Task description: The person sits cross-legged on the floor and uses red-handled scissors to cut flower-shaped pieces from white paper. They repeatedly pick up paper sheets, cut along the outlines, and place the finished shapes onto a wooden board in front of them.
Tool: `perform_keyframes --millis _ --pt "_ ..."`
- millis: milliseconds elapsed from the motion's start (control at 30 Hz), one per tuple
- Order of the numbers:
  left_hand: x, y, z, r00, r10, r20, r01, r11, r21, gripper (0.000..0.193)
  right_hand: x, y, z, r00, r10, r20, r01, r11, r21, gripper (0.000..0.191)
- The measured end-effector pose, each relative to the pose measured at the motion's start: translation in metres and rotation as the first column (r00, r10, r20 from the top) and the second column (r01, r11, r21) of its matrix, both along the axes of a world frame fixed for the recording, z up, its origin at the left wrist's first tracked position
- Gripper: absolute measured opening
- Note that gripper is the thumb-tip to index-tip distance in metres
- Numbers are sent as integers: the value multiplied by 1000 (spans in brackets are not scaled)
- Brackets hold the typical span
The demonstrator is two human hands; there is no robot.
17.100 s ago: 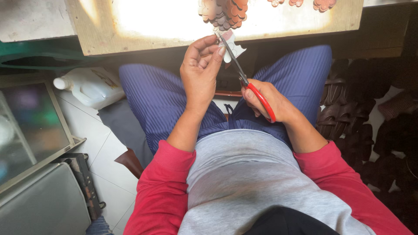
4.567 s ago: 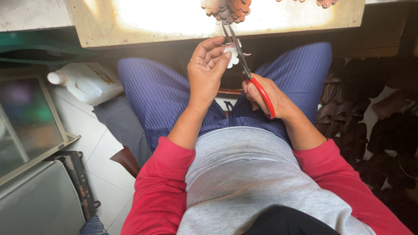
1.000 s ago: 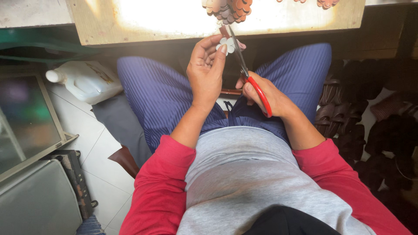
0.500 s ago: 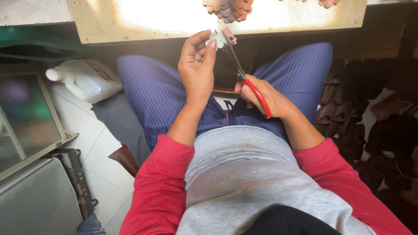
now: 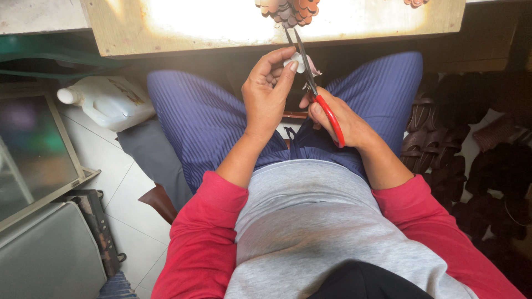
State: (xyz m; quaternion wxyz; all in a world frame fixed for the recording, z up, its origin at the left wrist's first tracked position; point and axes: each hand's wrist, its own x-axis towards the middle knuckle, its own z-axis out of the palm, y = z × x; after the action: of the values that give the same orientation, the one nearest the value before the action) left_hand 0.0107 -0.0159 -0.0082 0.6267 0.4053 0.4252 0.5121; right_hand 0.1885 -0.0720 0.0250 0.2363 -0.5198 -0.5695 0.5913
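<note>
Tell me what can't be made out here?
- Small white piece: mostly covered by the left hand; its kind is unclear.
- Scissors: red handles partly hidden inside the right hand.
- Brown pieces: cut off by the top edge.
- Tabletop: washed out by glare.

A sunlit wooden tabletop (image 5: 111, 33) spans the far edge. The floor (image 5: 105, 166) at left has pale tiles, with 1 white plastic jug (image 5: 108, 102) lying there near a glass-fronted cabinet (image 5: 33, 160).
</note>
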Motion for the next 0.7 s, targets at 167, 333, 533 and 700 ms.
perform_keyframes --millis 167,333,533,700 --pt "-1 1 5 999 -24 30 23 999 31 24 0 0 1 1000 -21 -4 21 998 -56 51" --pt "-3 3 5 1000 -15 13 15 1000 22 25 -1 -1 3 1000 -23 -1 23 997 -75 49" --pt "-5 4 0 999 23 -30 -22 999 47 29 -2 0 7 1000 -23 17 24 997 -72 49" --pt "-4 5 -2 999 40 -33 -38 998 46 30 -2 0 8 998 -27 53 30 997 -72 50"
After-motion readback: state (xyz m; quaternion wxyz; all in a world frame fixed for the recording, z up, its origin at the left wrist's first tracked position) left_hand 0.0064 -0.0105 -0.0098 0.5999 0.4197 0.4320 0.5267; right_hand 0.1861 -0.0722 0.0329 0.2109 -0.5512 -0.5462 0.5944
